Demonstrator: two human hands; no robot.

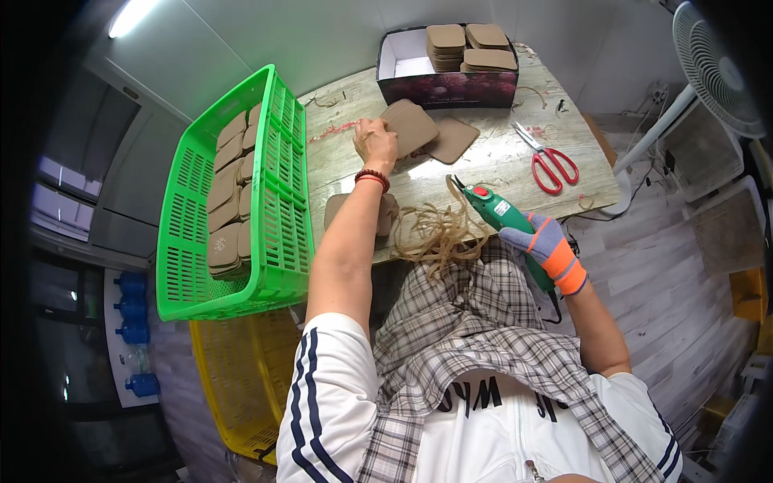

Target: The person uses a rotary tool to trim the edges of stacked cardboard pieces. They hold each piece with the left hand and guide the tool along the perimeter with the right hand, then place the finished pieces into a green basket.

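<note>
My bare left hand (376,143) is closed on the left edge of a brown rounded-square pad (412,129) over the table. Its fingertips are partly hidden. Another brown pad (452,141) lies just right of it, partly covered. My right hand (550,248), in a grey and orange glove, is wrapped round a green electric cutter (498,208) with a red button. The cutter's dark tip points up and left, beside a tangle of tan trimmed strips (439,233) at the table's near edge. More brown pads (336,208) sit partly behind my left forearm.
A green plastic crate (278,201) with stacked brown pads stands at the left, above a yellow crate (217,386). At the back of the wooden table (338,105), a dark box (447,92) holds pad stacks. Red-handled scissors (551,165) lie right. A white fan (708,68) stands beyond.
</note>
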